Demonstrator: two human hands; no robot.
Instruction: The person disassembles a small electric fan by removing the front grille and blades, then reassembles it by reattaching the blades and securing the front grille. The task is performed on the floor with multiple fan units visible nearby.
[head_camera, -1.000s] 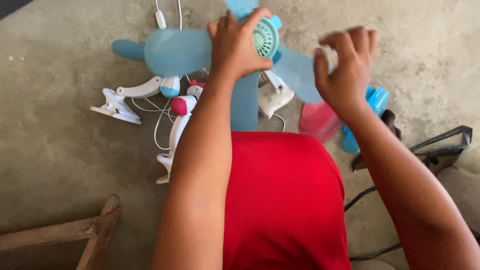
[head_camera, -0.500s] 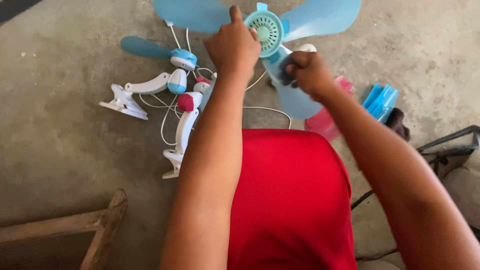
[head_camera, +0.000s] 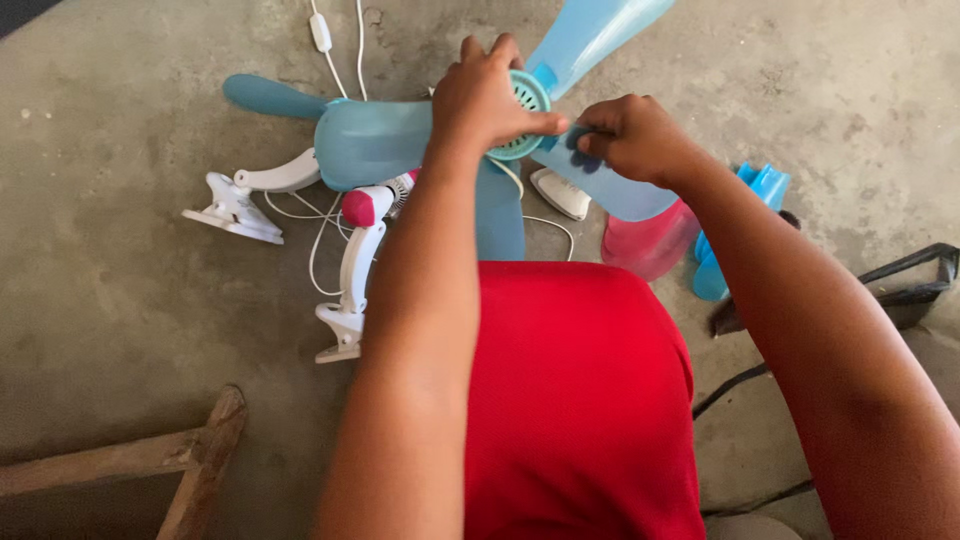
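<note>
Left hand (head_camera: 490, 95) gripping teal fan hub (head_camera: 527, 110), right hand (head_camera: 630, 135) pinching pale-blue blade (head_camera: 620, 190) above concrete floor (head_camera: 120, 320).

Your left hand (head_camera: 490, 100) wraps over the round teal hub (head_camera: 525, 115) of a blue fan blade piece (head_camera: 390, 140). Your right hand (head_camera: 630, 135) pinches one blade just beside the hub. Under your left arm, two white clip fans (head_camera: 350, 280) lie on the grey floor (head_camera: 100, 300) with white cords (head_camera: 315, 240). Under your right hand sits a pink blade (head_camera: 650, 245). More blue parts (head_camera: 765, 190) lie to its right.
</note>
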